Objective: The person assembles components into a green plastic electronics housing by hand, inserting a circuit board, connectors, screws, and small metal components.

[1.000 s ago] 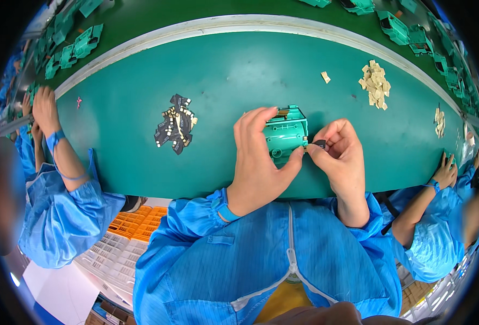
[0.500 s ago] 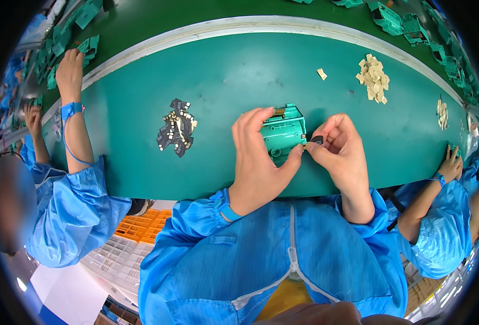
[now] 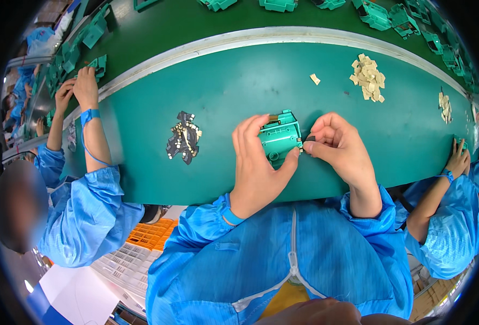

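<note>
Since the earlier frames the co-worker on the left has stretched an arm [image 3: 90, 130] farther across the table toward the belt, where its hand [image 3: 85, 86] now meets a green part [image 3: 97, 66]; the wearer's own hands have barely shifted.

The left hand [image 3: 257, 165] is curled around the green plastic housing [image 3: 279, 138], fingers over its left and far edge and the thumb pressed against its near right corner, so the housing sits on the teal table [image 3: 218, 86] just in front of the person's chest, a little right of centre. The right hand [image 3: 341, 149] is bunched at the housing's right side, thumb and forefinger pinching a small dark piece [image 3: 309, 138] that touches the housing's right edge; what the piece is cannot be told.

To the left of the housing, near but apart from it, lies a small heap of dark and gold parts [image 3: 184, 138]. Far to the right sits a pile of tan pieces [image 3: 368, 77], with a single tan piece [image 3: 315, 79] just left of it and a smaller tan heap [image 3: 444, 106] nearer the right edge. Beyond the pale strip, the darker green belt [image 3: 196, 21] carries more green housings. At the right, another co-worker's hand [image 3: 457, 160] rests on the table edge. Orange and white trays [image 3: 142, 246] show below the table on the left.
</note>
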Motion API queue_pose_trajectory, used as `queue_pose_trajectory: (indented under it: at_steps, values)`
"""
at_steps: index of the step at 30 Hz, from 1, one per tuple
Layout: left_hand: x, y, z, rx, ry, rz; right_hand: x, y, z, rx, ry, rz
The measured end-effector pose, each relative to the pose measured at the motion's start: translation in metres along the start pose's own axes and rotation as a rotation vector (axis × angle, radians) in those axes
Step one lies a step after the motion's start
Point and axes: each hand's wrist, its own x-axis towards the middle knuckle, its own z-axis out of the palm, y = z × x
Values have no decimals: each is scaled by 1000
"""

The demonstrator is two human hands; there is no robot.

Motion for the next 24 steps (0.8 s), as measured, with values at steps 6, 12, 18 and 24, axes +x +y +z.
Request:
queue_pose_trajectory:
  at_steps: [6,12,18,24]
  values:
    - [6,8,-14,151,-166,11,3,2,-7,-28,-49,-26]
    - [5,12,-11,55,-129,89,-8,4,-16,127,-72,-18]
    - [6,23,-1,33,-109,218,-28,-1,-35,216,-72,14]
    - [14,34,13,-77,-141,250,-40,-4,-56,287,-160,-29]
